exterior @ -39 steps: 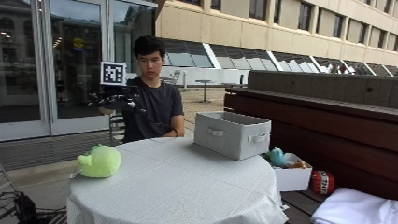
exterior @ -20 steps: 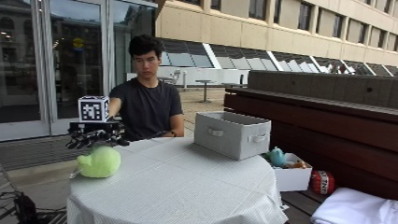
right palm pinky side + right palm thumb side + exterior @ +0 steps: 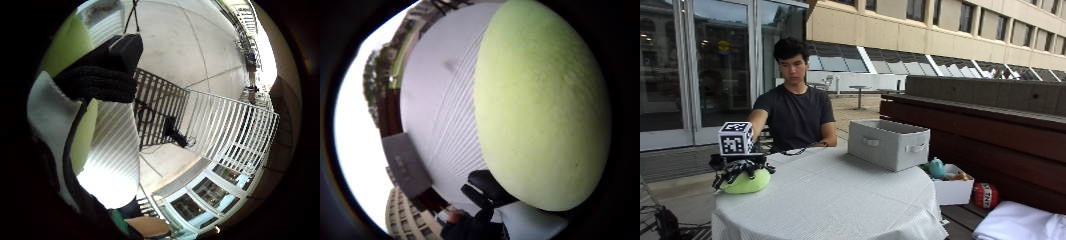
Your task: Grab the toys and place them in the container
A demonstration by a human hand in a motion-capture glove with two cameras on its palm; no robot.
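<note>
A light green plush toy [image 3: 750, 184] lies on the white tablecloth [image 3: 840, 200] at the round table's left edge. My gloved right hand [image 3: 740, 169] sits on top of it, fingers spread and curled down round its sides. In the thumb side palm view the green plush toy [image 3: 540, 110] is close to the palm, with black fingertips [image 3: 485, 192] at its edge. The little finger side palm view shows a black finger [image 3: 100, 75] and a strip of the green plush toy [image 3: 70, 45]. The grey fabric container [image 3: 887, 144] stands open-topped at the table's far right, seen small as the grey fabric container [image 3: 407, 167].
A white box [image 3: 953, 191] beside the table on the right holds a teal toy [image 3: 937, 167] and other things. A red object [image 3: 984, 195] and a white cloth [image 3: 1019, 225] lie near it. A dark wooden bench wall [image 3: 986, 125] runs behind.
My hand has come down from chest height at the person's side onto the green toy, and its fingers now wrap over it. The toy and container have not moved.
</note>
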